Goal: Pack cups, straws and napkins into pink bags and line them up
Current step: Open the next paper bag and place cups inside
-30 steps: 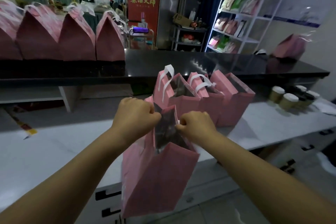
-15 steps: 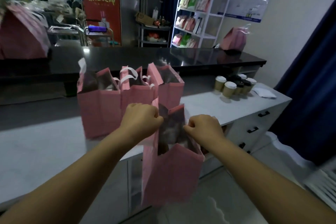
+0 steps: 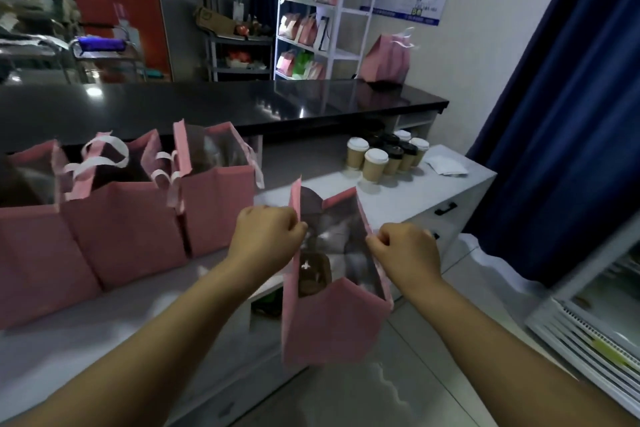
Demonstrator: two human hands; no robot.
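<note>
A pink paper bag (image 3: pixel 332 326) hangs in the air in front of the white counter (image 3: pixel 121 315), held open at its top. My left hand (image 3: pixel 266 239) grips its left rim and my right hand (image 3: pixel 405 250) pinches its right rim. Inside I see a dark cup lid and pale paper. Three more open pink bags (image 3: pixel 131 218) stand in a row on the counter to the left. Several brown paper cups with white or black lids (image 3: pixel 377 163) stand at the counter's far right, next to white napkins (image 3: pixel 446 165).
A black raised counter (image 3: pixel 242 104) runs behind the white one, with one closed pink bag (image 3: pixel 388 57) at its right end. A white shelf rack (image 3: pixel 322 10) stands behind. A blue curtain (image 3: pixel 561 114) and a glass-front cooler (image 3: pixel 595 315) are on the right.
My view has swung to the right. The held bag has travelled right with both hands, from in front of the row of bags to past its right end.
</note>
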